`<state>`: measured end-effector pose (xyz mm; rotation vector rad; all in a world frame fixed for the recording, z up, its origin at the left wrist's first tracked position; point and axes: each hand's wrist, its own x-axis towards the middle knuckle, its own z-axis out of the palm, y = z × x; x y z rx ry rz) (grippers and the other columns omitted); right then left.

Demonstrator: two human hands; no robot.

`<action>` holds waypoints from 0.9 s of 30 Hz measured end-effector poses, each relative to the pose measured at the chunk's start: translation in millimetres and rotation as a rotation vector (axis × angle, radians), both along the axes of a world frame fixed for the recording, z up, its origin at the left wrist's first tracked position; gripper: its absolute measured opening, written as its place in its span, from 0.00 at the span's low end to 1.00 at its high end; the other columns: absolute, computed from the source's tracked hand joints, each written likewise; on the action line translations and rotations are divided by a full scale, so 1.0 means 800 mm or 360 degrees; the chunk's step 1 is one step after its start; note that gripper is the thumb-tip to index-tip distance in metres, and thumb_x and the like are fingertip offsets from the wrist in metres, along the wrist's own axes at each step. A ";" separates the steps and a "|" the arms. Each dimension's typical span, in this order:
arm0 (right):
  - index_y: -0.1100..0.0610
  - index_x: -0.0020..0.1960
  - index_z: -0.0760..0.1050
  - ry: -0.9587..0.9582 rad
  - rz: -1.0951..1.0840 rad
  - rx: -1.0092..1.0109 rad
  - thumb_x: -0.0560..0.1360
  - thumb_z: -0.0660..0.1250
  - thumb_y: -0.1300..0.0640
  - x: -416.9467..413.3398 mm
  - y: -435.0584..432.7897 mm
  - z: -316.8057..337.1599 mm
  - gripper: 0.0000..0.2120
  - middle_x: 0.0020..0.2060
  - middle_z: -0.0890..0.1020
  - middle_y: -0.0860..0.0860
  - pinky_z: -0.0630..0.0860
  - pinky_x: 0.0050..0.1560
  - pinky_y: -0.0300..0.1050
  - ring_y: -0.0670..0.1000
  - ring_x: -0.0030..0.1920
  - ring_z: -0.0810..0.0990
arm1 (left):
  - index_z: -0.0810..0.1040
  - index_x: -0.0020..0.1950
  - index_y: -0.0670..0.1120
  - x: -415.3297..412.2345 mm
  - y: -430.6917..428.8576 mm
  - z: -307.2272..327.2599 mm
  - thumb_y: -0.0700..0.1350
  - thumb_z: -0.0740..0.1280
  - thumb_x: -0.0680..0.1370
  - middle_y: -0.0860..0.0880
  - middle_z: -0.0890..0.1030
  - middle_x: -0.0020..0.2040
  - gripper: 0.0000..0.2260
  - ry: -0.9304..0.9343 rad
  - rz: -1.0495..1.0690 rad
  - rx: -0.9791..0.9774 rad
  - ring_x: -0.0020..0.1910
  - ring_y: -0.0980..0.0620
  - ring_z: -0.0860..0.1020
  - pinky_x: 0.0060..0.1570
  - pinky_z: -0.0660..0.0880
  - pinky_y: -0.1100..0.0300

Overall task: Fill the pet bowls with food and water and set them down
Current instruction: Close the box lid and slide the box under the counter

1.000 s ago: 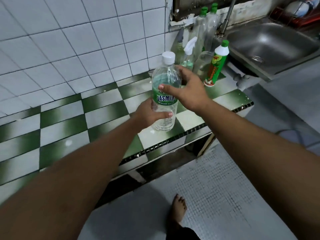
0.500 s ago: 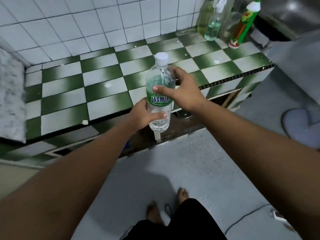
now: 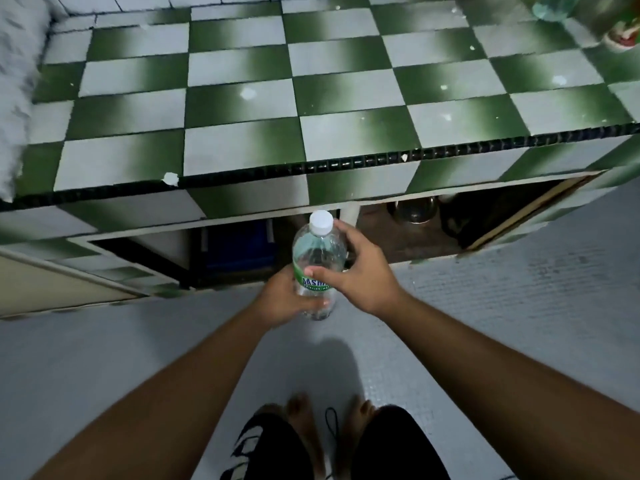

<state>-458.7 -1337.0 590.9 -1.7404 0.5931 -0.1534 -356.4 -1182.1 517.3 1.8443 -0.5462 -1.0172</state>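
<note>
I hold the clear plastic water bottle with the green label and white screw cap (image 3: 317, 263) upright in front of me, over the grey floor (image 3: 502, 306) and just short of the front edge of the green-and-white checkered tiled table (image 3: 242, 109). My left hand (image 3: 287, 299) is wrapped around the lower half of the bottle, fingers curled under the label. My right hand (image 3: 363, 275) closes on the upper part, thumb across the label and fingers round the shoulder just below the cap.

I judge this to be the water step: the bottle is fetched but the cap is on, and nothing is poured yet. In the dark open space under the table sits a shiny round metal bowl (image 3: 414, 211), which may be one of the pet bowls; I cannot tell whether anything is in it.

The next move calls for my right hand to shift up onto the cap and twist it off while my left hand keeps the bottle steady, gripping lightly so the thin plastic does not buckle. Then the bowl needs bringing out, or I need to crouch to it, before I tip the bottle.
</note>
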 end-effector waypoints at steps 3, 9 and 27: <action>0.51 0.74 0.66 0.0064 0.0031 0.0004 0.61 0.82 0.45 0.016 0.005 -0.079 0.46 0.64 0.78 0.45 0.75 0.66 0.47 0.42 0.63 0.77 | 0.78 0.66 0.45 0.010 0.005 -0.076 0.37 0.82 0.68 0.56 0.84 0.57 0.28 -0.0016 0.0007 0.0049 0.55 0.64 0.82 0.50 0.75 0.71; 0.50 0.71 0.69 0.0065 0.0106 -0.0023 0.62 0.82 0.49 0.069 -0.010 -0.196 0.41 0.59 0.80 0.43 0.76 0.63 0.43 0.39 0.59 0.79 | 0.81 0.60 0.53 0.058 -0.011 -0.201 0.41 0.83 0.67 0.55 0.85 0.55 0.24 -0.0029 0.0082 0.0123 0.53 0.65 0.82 0.55 0.77 0.60; 0.52 0.66 0.70 -0.0106 -0.0004 -0.0083 0.64 0.82 0.56 0.253 -0.082 -0.421 0.35 0.55 0.81 0.47 0.77 0.63 0.51 0.49 0.57 0.80 | 0.78 0.66 0.50 0.232 -0.115 -0.423 0.50 0.84 0.64 0.49 0.83 0.62 0.32 -0.0444 0.0328 0.0238 0.61 0.50 0.81 0.64 0.78 0.47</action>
